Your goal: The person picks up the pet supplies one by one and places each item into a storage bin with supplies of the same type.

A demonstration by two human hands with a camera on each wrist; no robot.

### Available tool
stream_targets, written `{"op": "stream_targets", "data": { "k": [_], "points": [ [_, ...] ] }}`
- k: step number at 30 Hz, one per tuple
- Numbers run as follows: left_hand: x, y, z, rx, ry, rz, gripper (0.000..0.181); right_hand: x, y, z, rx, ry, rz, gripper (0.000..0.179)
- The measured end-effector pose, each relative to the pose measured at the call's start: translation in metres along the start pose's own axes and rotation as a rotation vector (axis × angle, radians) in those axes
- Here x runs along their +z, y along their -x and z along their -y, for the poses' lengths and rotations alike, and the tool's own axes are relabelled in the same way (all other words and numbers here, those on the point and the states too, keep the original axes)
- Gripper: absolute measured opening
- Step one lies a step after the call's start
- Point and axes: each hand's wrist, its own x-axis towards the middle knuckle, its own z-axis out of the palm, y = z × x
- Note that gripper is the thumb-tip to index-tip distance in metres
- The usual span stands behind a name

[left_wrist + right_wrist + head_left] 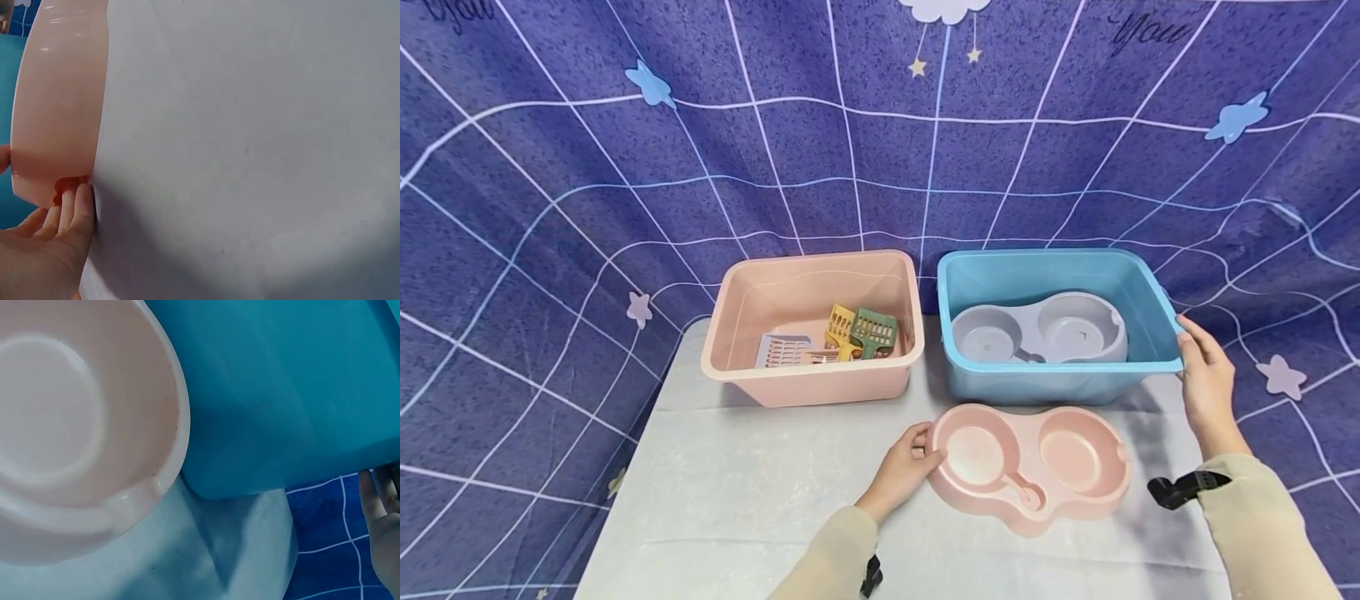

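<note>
A pink double pet bowl (1030, 467), with two round wells and a small channel, lies upright on the table in front of the blue bin. My left hand (901, 468) grips its left end, thumb at the rim; in the left wrist view, several fingers (67, 209) reach under the bowl's edge. My right hand (1208, 379) touches the front right corner of the blue bin (1037, 379) with fairly straight fingers; its thumb is hard to make out. Inside that bin sits a grey double pet bowl (1030, 321) of similar shape.
Left of the blue bin stands a pink bin (820, 383). It holds several slotted scoops, among them a yellow scoop (839, 327), a green scoop (874, 329) and a pale scoop (782, 350). A star-patterned purple curtain (880, 150) hangs behind the white table (737, 500).
</note>
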Motion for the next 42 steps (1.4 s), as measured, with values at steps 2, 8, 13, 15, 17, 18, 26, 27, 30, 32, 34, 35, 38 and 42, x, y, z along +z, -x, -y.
{"op": "stream_targets", "data": {
  "k": [2, 8, 13, 15, 17, 18, 26, 27, 30, 32, 34, 35, 38, 42],
  "points": [
    [0.001, -0.001, 0.000, 0.000, -0.013, -0.004, 0.062, -0.001, 0.000, 0.001, 0.003, 0.033, 0.006, 0.038],
    [0.008, -0.005, 0.000, -0.008, -0.041, -0.083, 0.061, -0.002, -0.001, 0.000, 0.008, 0.047, 0.014, 0.036],
    [0.013, -0.008, -0.002, 0.009, -0.047, -0.148, 0.050, -0.002, 0.000, 0.001, 0.014, 0.043, 0.015, 0.036],
    [0.015, -0.008, -0.003, 0.013, -0.025, -0.168, 0.046, -0.002, 0.000, 0.001, 0.014, 0.036, 0.017, 0.037],
    [0.016, -0.008, -0.004, 0.008, 0.012, -0.183, 0.043, -0.002, 0.001, 0.001, 0.010, 0.024, 0.018, 0.036],
    [0.016, -0.008, -0.005, 0.006, 0.032, -0.188, 0.042, -0.002, 0.001, 0.001, 0.008, 0.009, 0.020, 0.036],
    [0.018, -0.008, -0.008, -0.018, 0.100, -0.229, 0.037, -0.002, 0.001, 0.001, -0.003, -0.016, 0.040, 0.037],
    [0.018, -0.007, -0.009, -0.018, 0.103, -0.234, 0.036, -0.002, 0.001, 0.001, -0.003, -0.011, 0.039, 0.036],
    [0.018, -0.005, -0.012, -0.011, 0.116, -0.254, 0.037, -0.002, 0.001, 0.000, -0.003, -0.015, 0.044, 0.037],
    [0.017, -0.004, -0.013, -0.006, 0.117, -0.265, 0.037, -0.002, 0.001, 0.000, -0.004, -0.013, 0.044, 0.037],
    [0.017, -0.003, -0.014, -0.007, 0.123, -0.269, 0.038, -0.002, 0.001, 0.000, -0.009, -0.013, 0.046, 0.037],
    [0.017, -0.002, -0.014, -0.006, 0.128, -0.269, 0.039, -0.002, 0.001, 0.001, -0.011, -0.011, 0.045, 0.037],
    [0.016, 0.000, -0.014, -0.006, 0.147, -0.263, 0.039, -0.002, 0.001, 0.001, -0.014, -0.005, 0.042, 0.037],
    [0.014, 0.005, -0.014, 0.001, 0.168, -0.266, 0.040, -0.034, -0.043, -0.054, -0.057, -0.055, 0.092, 0.036]
  ]
}}
